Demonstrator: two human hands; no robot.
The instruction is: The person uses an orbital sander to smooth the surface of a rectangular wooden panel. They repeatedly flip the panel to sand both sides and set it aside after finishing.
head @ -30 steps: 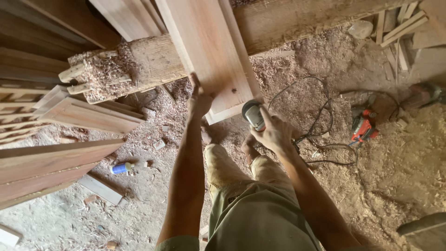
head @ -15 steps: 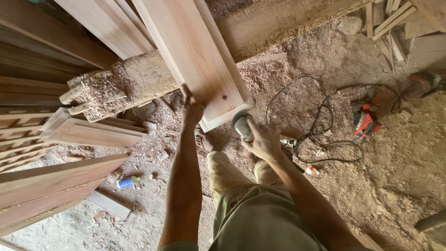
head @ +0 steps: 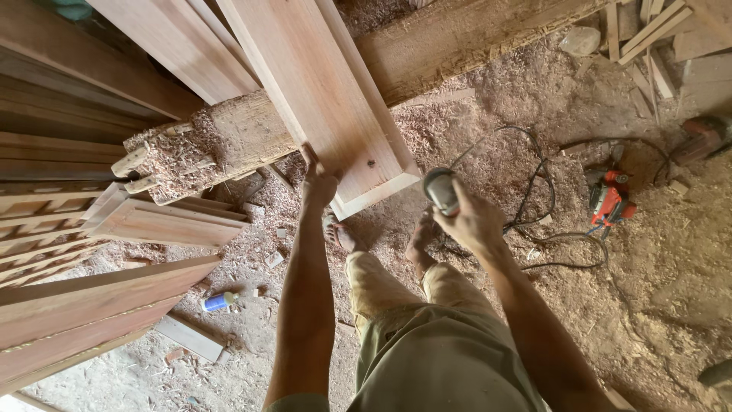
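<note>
Sawdust-covered dirt floor (head: 671, 290) fills the view from the head camera; I note it first as the biggest surface.

Rough, thick timber beam (head: 457, 38) lies across the upper part, its near end ragged and heaped with shavings.

Stacked reddish-brown planks (head: 84, 305) run along the left edge, with carved panel pieces above them.

Long, pale reddish wooden board with a raised edge strip (head: 328, 99) leans over the beam, its lower end hanging above the floor just ahead of the person's bare feet.

Left hand (head: 319, 183) is pressed flat against the board's near left edge close to the bottom corner, fingers stretched upward on the wood rather than wrapped round it.

Right hand (head: 474, 220) is clamped round a small grey cylindrical power tool (head: 442, 189), held just right of the board's lower end; I cannot tell whether the tool touches the wood.

Black power cord (head: 534, 198) loops over the sawdust to the right of that hand.

Orange and black hand power tool (head: 608, 200) lies on the floor beyond the cord, well apart from both hands.

Small blue and white cylindrical container (head: 217, 302) lies on its side near the planks, lower left.
</note>
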